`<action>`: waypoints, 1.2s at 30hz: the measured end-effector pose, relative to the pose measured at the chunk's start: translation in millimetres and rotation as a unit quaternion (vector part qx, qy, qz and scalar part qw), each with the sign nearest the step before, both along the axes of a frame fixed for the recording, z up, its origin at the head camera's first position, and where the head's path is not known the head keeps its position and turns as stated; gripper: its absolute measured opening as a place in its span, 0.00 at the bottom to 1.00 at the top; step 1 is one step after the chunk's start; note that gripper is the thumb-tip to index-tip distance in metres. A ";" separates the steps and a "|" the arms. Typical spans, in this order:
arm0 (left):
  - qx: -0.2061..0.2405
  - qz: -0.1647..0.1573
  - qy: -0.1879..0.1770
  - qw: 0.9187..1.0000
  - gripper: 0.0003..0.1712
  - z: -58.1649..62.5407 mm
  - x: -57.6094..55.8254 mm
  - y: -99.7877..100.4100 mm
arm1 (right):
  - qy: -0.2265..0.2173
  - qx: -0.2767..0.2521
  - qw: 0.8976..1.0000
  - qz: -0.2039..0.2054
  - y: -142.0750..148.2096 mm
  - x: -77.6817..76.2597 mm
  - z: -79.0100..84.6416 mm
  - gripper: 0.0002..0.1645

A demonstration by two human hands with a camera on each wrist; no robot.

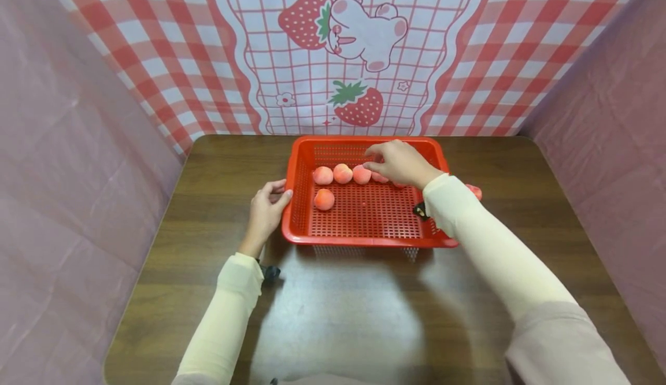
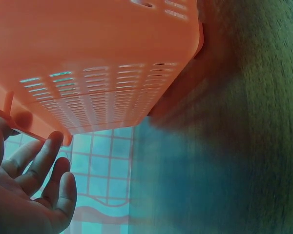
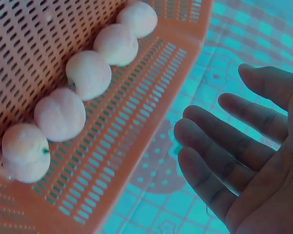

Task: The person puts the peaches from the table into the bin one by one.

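A red plastic basket [image 1: 359, 241] with slotted walls stands on the table. Inside it, several peaches [image 1: 342, 173] line up along the far side, some partly covered by the right hand. One more peach [image 1: 324, 199] lies in front of the row's left end. At the basket's left rim, my left hand [image 1: 266, 214] holds the edge, thumb over it and fingers outside; the left wrist view shows those fingers [image 2: 36, 170] loosely bent. My right hand [image 1: 400, 162] hovers over the back right of the basket. In the right wrist view its fingers [image 3: 224, 141] are spread and hold nothing.
A pinkish-red item [image 1: 474, 191] lies right of the basket, mostly hidden by the right sleeve. The wooden table [image 1: 208, 200] has a checked strawberry-print cloth [image 1: 359, 55] upright behind it and pink cloth [image 1: 62, 171] at the sides.
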State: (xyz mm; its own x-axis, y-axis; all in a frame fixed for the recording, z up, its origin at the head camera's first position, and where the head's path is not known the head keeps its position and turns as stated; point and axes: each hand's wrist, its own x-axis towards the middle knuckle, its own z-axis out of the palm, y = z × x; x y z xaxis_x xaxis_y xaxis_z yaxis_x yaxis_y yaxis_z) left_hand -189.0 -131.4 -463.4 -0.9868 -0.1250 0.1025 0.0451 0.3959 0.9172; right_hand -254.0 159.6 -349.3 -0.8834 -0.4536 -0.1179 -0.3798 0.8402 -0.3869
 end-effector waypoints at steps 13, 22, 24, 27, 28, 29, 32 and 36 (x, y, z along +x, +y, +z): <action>0.002 0.005 -0.001 1.000 0.21 -0.4 -0.6 -2.4 | 0.041 -0.015 0.999 -0.022 31.5 -2.9 16.3 0.20; -0.004 0.006 0.003 1.000 0.21 -0.2 -1.4 -1.4 | 0.040 -0.002 0.997 -0.065 59.5 -7.4 34.7 0.24; -0.005 0.003 0.004 1.000 0.21 -0.1 -1.4 -0.7 | 0.048 -0.003 0.996 -0.074 68.3 -8.7 41.6 0.25; -0.003 0.002 0.003 1.000 0.21 -0.4 -1.5 0.1 | 0.062 0.000 0.994 -0.086 82.5 -9.8 50.5 0.26; -0.002 0.001 0.003 1.000 0.21 -0.7 -1.4 0.2 | 0.067 0.002 0.994 -0.091 87.5 -9.8 52.3 0.26; -0.001 0.000 0.002 1.000 0.21 -1.0 -1.5 0.2 | 0.071 0.005 0.993 -0.094 92.5 -9.4 53.8 0.26; -0.001 -0.001 0.001 1.000 0.21 -2.1 -1.9 -0.2 | 0.084 0.008 0.991 -0.105 106.9 -8.4 54.0 0.25; -0.001 0.000 0.002 1.000 0.21 -2.4 -1.8 -0.8 | 0.087 0.007 0.989 -0.116 122.9 -5.9 48.0 0.23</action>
State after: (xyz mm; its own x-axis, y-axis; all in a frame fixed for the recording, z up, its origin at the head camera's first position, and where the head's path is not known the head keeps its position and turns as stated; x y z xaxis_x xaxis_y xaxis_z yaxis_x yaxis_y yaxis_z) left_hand -190.8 -132.2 -465.8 -0.9863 -0.1248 0.1075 0.0496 0.3976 0.9162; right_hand -259.8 282.5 -301.2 -0.9708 -0.2363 0.0411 -0.2368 0.9172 -0.3203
